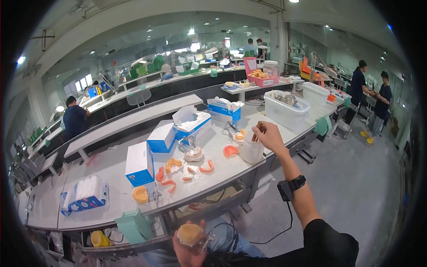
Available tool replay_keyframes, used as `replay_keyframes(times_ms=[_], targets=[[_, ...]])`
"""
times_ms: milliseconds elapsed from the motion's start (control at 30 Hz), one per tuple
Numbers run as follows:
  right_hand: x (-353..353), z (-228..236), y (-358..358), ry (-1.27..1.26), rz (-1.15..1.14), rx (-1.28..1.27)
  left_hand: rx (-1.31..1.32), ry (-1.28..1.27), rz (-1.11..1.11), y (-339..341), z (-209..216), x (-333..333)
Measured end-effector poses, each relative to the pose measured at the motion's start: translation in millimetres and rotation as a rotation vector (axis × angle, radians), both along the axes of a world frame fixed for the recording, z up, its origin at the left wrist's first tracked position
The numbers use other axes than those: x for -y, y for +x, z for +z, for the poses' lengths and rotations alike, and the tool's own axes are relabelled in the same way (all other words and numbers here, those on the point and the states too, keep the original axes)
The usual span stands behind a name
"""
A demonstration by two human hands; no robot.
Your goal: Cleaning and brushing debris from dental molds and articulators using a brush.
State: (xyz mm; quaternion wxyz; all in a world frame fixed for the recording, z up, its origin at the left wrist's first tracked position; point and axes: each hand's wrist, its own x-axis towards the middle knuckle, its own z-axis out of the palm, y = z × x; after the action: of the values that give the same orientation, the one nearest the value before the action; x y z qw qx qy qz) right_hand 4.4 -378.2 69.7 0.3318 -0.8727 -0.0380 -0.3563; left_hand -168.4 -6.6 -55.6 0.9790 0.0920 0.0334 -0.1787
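Observation:
My left hand [181,252], low over my lap, is closed around a yellowish plaster dental model [190,234] with metal articulator parts [211,238] beside it. My right hand [268,136] reaches to the bench's right part, its fingers pinched on a thin brown handle [255,137] that stands in a white cup [251,152]. The cup hides the handle's lower end. Left of the cup lies a pink curved dental base piece [230,151]. Behind it sits another model with a yellow rim [239,135].
On the bench lie pink and orange wax rims [206,167], a white model on an articulator [194,154] and a yellow model [140,195]. Blue-and-white boxes [140,163], a tissue pack [88,196] and a plastic tub [284,111] stand around. A green bin [134,226] hangs in front. People work farther off.

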Motion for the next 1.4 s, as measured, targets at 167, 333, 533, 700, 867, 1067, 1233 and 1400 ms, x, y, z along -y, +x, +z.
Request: replay_keyframes(times_ms=[167, 333, 533, 700, 867, 1067, 1233, 1400], targets=[[-5.9, 1.3, 0.6, 0.107, -0.016, 0.040, -0.043, 0.042, 0.038, -1.0, -1.0, 0.5], [-8.9, 4.3, -3.5, 0.209, -0.032, 0.085, -0.051, 0.112, 0.063, -5.6, 13.0, 3.7], [0.6, -3.4, -3.3, 0.276, -0.100, 0.312, 0.053, 0.183, 0.096, -9.9, 20.5, 6.6], [-10.9, 0.0, -44.6, 0.489, -0.123, 0.601, 0.010, -0.057, -0.007, -2.5, 1.0, 8.3], [-34.9, -10.8, -81.6, 0.827, 0.057, 0.605, 0.017, -0.054, -0.004, -0.3, 5.5, 7.7], [-65.4, -51.6, -114.5, 1.100, 0.124, 0.354, -0.089, 0.015, 0.004, -1.3, 7.9, 13.7], [-94.7, -82.8, -140.5, 1.304, 0.197, 0.195, -0.051, 0.034, -0.018, -7.3, 5.6, 19.6], [-108.2, -95.2, -157.9, 1.445, 0.272, 0.066, 0.112, 0.052, -0.116, -5.3, -7.2, 23.4]])
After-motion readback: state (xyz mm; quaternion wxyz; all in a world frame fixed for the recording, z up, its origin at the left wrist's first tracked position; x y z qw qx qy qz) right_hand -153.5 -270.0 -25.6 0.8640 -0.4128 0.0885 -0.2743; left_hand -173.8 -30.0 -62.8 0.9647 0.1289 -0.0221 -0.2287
